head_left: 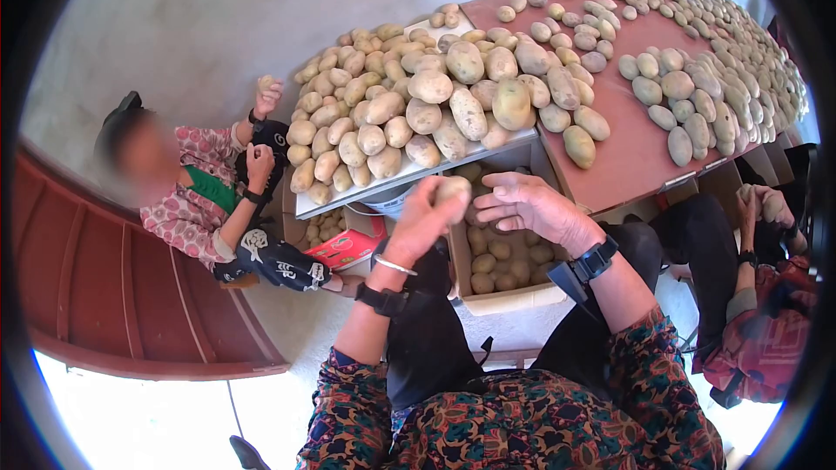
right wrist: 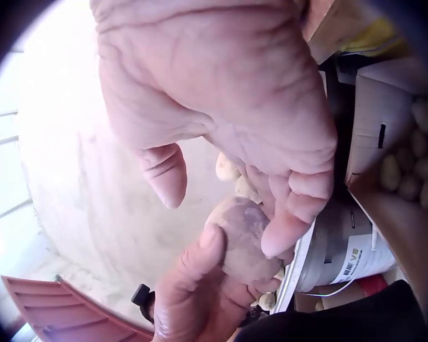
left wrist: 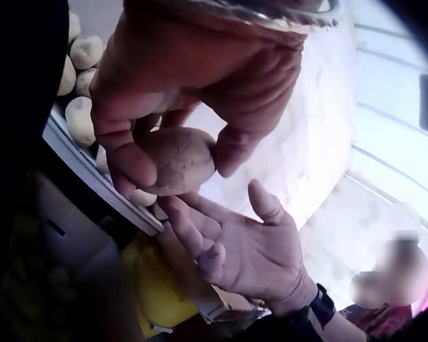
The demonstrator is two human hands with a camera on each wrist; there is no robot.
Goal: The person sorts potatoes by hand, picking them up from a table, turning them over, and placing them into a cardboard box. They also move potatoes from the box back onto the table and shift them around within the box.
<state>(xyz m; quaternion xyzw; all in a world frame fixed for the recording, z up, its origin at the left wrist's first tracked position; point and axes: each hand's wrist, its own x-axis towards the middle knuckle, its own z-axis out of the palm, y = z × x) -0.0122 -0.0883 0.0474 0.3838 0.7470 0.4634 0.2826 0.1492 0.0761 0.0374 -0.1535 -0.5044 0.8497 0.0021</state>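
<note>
A pale brown potato (head_left: 452, 191) is pinched between the thumb and fingers of my left hand (head_left: 427, 219), over the near edge of the potato pile. In the left wrist view, that hand (left wrist: 207, 78) holds the potato (left wrist: 180, 161) at its two ends. My right hand (head_left: 542, 211) is beside it, palm turned toward the potato, fingers relaxed and holding nothing. Seen from the right wrist, the fingers of my right hand (right wrist: 221, 100) are close to the potato (right wrist: 244, 239); whether they touch it I cannot tell.
A large potato heap (head_left: 383, 109) covers the white board, with more potatoes (head_left: 697, 104) on the reddish table (head_left: 601, 152). Below my hands stands a cardboard box (head_left: 514, 298) of potatoes, beside a bucket (head_left: 389, 204). People sit left (head_left: 205, 183) and right (head_left: 758, 313).
</note>
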